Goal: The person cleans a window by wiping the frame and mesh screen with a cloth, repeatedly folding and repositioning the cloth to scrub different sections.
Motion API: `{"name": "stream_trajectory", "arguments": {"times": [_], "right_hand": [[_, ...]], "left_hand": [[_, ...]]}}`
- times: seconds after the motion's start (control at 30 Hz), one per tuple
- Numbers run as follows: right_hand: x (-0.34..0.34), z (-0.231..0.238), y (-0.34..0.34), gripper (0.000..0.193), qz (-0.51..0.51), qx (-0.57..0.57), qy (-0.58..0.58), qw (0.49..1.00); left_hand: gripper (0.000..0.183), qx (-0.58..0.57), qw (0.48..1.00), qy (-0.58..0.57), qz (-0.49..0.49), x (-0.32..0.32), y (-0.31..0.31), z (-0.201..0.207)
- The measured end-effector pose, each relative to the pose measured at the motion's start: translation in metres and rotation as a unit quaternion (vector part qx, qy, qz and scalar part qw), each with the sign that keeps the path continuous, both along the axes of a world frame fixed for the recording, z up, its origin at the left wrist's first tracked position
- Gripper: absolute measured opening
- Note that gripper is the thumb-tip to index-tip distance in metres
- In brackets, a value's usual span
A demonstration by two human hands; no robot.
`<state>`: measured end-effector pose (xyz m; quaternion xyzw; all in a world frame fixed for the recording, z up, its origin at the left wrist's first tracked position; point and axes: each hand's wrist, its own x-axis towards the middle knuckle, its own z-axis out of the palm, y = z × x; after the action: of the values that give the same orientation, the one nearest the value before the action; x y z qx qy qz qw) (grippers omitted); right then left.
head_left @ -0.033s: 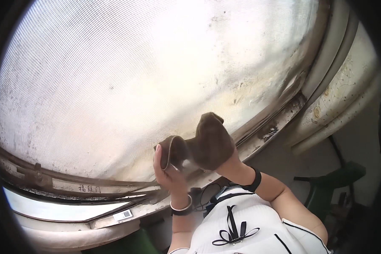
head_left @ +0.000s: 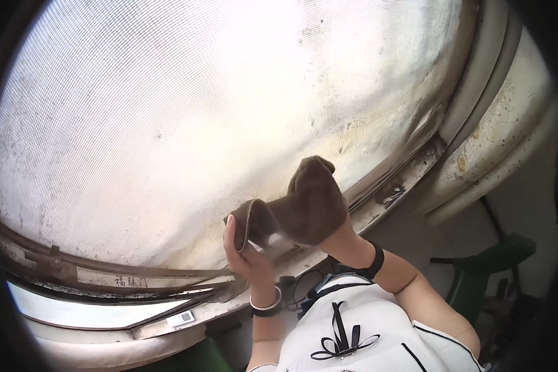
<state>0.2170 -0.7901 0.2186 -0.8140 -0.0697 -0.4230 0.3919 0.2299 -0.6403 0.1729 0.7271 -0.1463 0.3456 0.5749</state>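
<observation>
A dark brown cloth is stretched between my two hands in front of the window screen. My left hand is closed on the cloth's folded left end, one finger up along its outer side. The other end bunches up high over my right hand, whose fingers are hidden under the fabric; only the back part of that hand and the wrist show. Between the hands the cloth sags a little. Whether it touches the mesh screen, which is dotted with dark specks, I cannot tell.
A dirty window frame and sill run below the screen. A patterned pale curtain hangs at right. A small white device sits on the lower left sill. Something green stands at lower right, beside dark clutter. A cable lies near my waist.
The bunched right end of the cloth has shifted slightly up and to the right with my right hand. My left hand has barely moved.
</observation>
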Motion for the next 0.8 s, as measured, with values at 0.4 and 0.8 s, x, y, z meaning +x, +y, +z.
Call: {"name": "stream_trajectory", "arguments": {"times": [0.4, 0.8], "right_hand": [[0.033, -0.012, -0.019, 0.033, -0.027, 0.040, -0.051, 0.998], [-0.003, -0.056, -0.008, 0.035, 0.054, 0.105, 0.035, 0.992]], "left_hand": [[0.030, 0.093, 0.990, -0.094, -0.038, 0.024, -0.012, -0.014], [0.023, 0.129, 0.983, -0.074, -0.103, 0.021, -0.039, -0.005]]}}
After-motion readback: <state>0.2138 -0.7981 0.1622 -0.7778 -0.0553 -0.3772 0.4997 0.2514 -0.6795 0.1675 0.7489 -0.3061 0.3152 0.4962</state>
